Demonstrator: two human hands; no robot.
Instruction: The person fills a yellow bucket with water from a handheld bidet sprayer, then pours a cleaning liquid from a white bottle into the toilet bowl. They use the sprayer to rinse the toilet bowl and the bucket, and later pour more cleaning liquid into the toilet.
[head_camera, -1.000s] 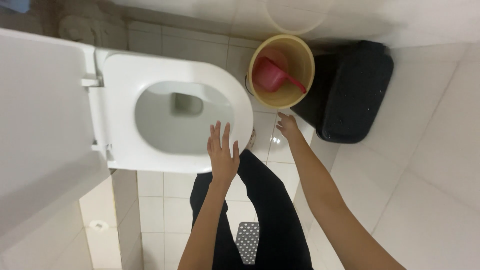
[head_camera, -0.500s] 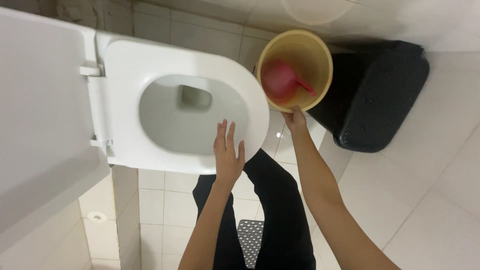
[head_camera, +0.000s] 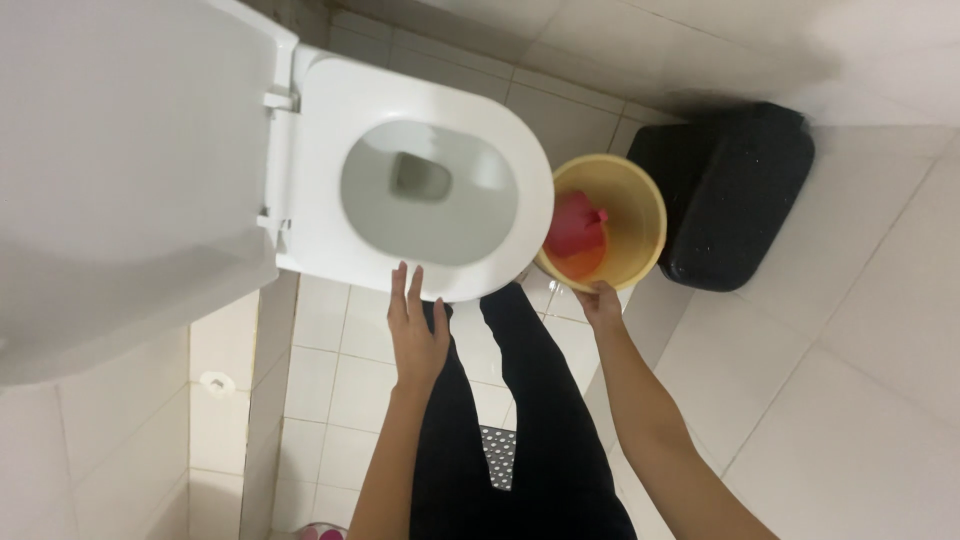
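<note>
Right hand (head_camera: 600, 300) grips yellow bucket (head_camera: 640, 215) near rim; rigid plastic, probably water-heavy. Left hand (head_camera: 415, 335) flat, empty, near toilet seat (head_camera: 330, 130).

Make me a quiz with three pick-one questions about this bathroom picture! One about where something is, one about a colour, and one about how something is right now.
1. Where is the red scoop?
A. Inside the yellow bucket
B. On the toilet seat
C. On the floor tiles

2. What colour is the bin beside the bucket?
A. White
B. Black
C. Green

3. How is the toilet lid?
A. Shut over the seat
C. Lying on the floor
B. Raised open

Answers:
1. A, the scoop sits within the rim of the yellow bucket, which the right hand touches at its near edge.
2. B, the bin to the right of the bucket is dark black.
3. B, the lid stands up and the bowl shows through the toilet seat, with the left hand flat and open by the seat's front edge.
</note>
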